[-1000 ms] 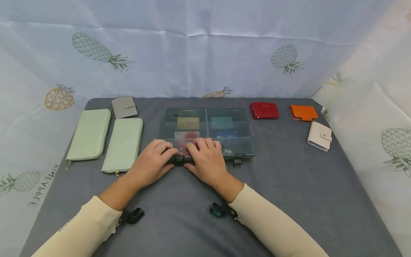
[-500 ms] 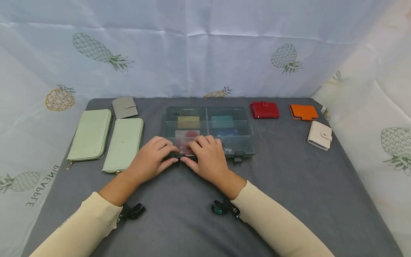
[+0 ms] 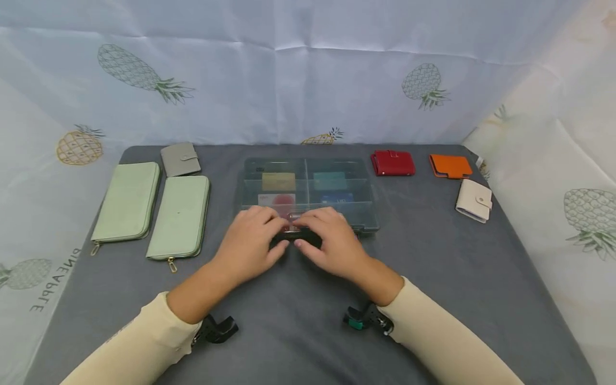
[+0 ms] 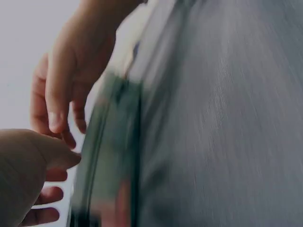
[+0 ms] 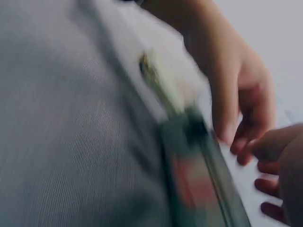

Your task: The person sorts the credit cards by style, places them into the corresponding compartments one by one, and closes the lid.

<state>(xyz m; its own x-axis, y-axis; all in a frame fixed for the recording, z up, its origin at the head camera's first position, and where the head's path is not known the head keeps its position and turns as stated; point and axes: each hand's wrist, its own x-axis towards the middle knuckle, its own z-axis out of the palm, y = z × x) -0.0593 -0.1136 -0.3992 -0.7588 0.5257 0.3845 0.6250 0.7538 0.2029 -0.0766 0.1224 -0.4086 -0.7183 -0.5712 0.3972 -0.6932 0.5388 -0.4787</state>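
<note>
A translucent dark-green compartment box (image 3: pixel 358 215) lies lid down on the grey cloth. Through the lid show a gold card (image 3: pixel 279 182), a teal card (image 3: pixel 330 181), a red-and-white card (image 3: pixel 275 198) and a blue card (image 3: pixel 337 197). My left hand (image 3: pixel 250 243) and right hand (image 3: pixel 339 243) hover at its front edge, thumbs towards each other and fingers loosely bent. Both wrist views are blurred; there the left hand (image 4: pixel 28 165) and right hand (image 5: pixel 284 158) appear apart from the box, holding nothing. The front latches are mostly hidden by the hands.
Two pale-green zip wallets (image 3: pixel 126 200) (image 3: pixel 178 216) and a grey card holder (image 3: pixel 180 159) lie left of the box. To the right are a red wallet (image 3: pixel 392 163), an orange card holder (image 3: pixel 451 166) and a cream card holder (image 3: pixel 474 200). A pineapple-print curtain (image 3: pixel 231 96) hangs behind.
Half a second ago my fingers were at the box's front left latch. Both hands have since come away and shifted right along the front edge. The head view has shifted slightly.
</note>
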